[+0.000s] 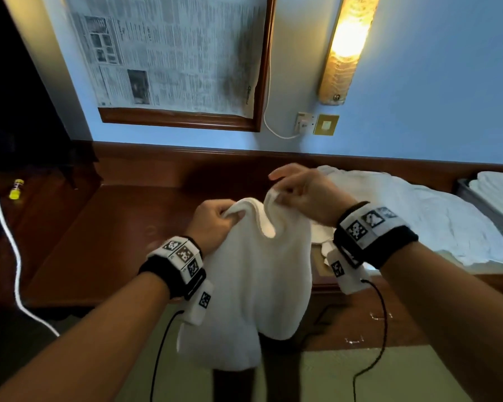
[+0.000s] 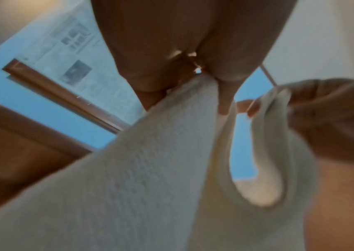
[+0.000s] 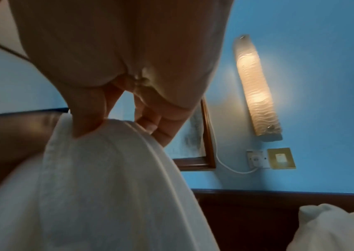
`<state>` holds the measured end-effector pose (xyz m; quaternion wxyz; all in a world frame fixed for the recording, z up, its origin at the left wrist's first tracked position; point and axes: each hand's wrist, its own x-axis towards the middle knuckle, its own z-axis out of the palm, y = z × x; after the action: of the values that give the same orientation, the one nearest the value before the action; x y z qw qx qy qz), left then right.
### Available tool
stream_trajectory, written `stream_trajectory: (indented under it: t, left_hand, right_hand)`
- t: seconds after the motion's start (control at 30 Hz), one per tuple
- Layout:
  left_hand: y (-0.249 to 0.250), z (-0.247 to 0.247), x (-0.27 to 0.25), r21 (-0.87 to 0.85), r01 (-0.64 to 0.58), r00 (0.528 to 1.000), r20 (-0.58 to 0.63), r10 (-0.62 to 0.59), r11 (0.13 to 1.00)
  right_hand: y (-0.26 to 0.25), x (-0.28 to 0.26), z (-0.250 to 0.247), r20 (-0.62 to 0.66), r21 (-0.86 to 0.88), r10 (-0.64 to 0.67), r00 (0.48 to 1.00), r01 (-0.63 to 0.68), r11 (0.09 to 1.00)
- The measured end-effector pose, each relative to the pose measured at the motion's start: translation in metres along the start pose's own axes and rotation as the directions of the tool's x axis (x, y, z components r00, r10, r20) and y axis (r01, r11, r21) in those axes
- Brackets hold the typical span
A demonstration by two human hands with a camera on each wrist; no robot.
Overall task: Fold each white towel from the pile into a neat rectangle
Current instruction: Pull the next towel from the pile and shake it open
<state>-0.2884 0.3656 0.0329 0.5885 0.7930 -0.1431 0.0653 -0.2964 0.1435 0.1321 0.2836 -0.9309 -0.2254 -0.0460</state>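
A white towel [image 1: 253,280] hangs in the air in front of the dark wooden desk [image 1: 114,233], its lower end below the desk's front edge. My left hand [image 1: 215,221] grips its upper left edge, fingers curled round the cloth [image 2: 150,152]. My right hand [image 1: 296,195] pinches the upper right corner between thumb and fingers [image 3: 90,122], so the top edge sags in a loop between both hands. The towel [image 3: 107,186] fills the lower left of the right wrist view. A pile of white towels [image 1: 413,216] lies on the desk to the right.
A dark basket [image 1: 494,216] with white cloth inside stands at the far right. A yellow bottle [image 1: 16,189] lies at the far left. On the blue wall hang a framed newspaper [image 1: 169,53], a lit lamp [image 1: 346,47] and a socket [image 1: 304,123] with a white cable.
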Motion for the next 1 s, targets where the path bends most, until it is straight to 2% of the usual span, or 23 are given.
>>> stream_trajectory:
  t: [0.03, 0.07, 0.13, 0.23, 0.33, 0.43, 0.57, 0.67, 0.8, 0.83, 0.93, 1.0]
  left_hand:
    - [0.011, 0.002, 0.004, 0.031, -0.037, 0.999, 0.025, 0.037, 0.999]
    - [0.021, 0.002, 0.007, 0.050, -0.072, 0.996, 0.052, 0.070, 0.996]
    - [0.038, 0.002, 0.008, 0.071, -0.142, 0.987, 0.085, 0.136, 0.987]
    - [0.050, -0.007, -0.004, -0.018, -0.158, 0.985, 0.064, 0.159, 0.987]
    - [0.038, -0.023, -0.023, -0.093, -0.033, 0.995, 0.089, 0.041, 0.995]
    - [0.006, -0.033, -0.046, -0.029, 0.073, 0.983, 0.173, -0.067, 0.997]
    - [-0.046, -0.036, -0.072, 0.083, 0.154, 0.974, 0.157, -0.166, 0.985]
    - [-0.074, -0.030, -0.093, 0.120, 0.254, 0.958, 0.103, -0.266, 0.960]
    - [-0.095, -0.043, -0.114, 0.102, 0.262, 0.964, 0.026, -0.266, 0.960]
    - [-0.101, -0.051, -0.116, 0.079, 0.268, 0.963, -0.015, -0.268, 0.960]
    - [-0.092, -0.076, -0.119, -0.010, 0.215, 0.946, -0.244, -0.211, 0.977]
    - [-0.080, -0.099, -0.117, 0.031, 0.208, 0.937, -0.294, -0.190, 0.978]
  right_hand:
    - [-0.004, -0.004, 0.012, 0.117, -0.038, -0.008, 0.993, 0.012, 0.999]
    - [-0.005, -0.006, 0.025, 0.181, -0.042, -0.020, 0.983, 0.028, 0.999]
    - [-0.002, -0.009, 0.043, 0.168, -0.032, -0.054, 0.984, 0.061, 0.998]
    - [-0.001, -0.003, 0.047, -0.030, -0.054, -0.113, 0.993, 0.111, 0.992]
    - [-0.013, 0.009, 0.037, -0.208, 0.029, -0.112, 0.972, 0.121, 0.992]
    - [-0.026, 0.029, 0.022, -0.341, 0.152, -0.055, 0.939, 0.112, 0.982]
    - [-0.039, 0.053, 0.011, -0.469, 0.234, -0.006, 0.883, 0.131, 0.963]
    - [-0.046, 0.066, 0.010, -0.524, 0.294, 0.035, 0.851, 0.142, 0.945]
    - [-0.045, 0.067, 0.009, -0.564, 0.313, 0.084, 0.822, 0.118, 0.942]
    - [-0.041, 0.065, 0.008, -0.558, 0.310, 0.104, 0.823, 0.090, 0.947]
    - [-0.017, 0.059, 0.007, -0.509, 0.307, 0.197, 0.838, -0.037, 0.951]
    - [0.004, 0.053, 0.009, -0.485, 0.299, 0.258, 0.836, -0.119, 0.947]
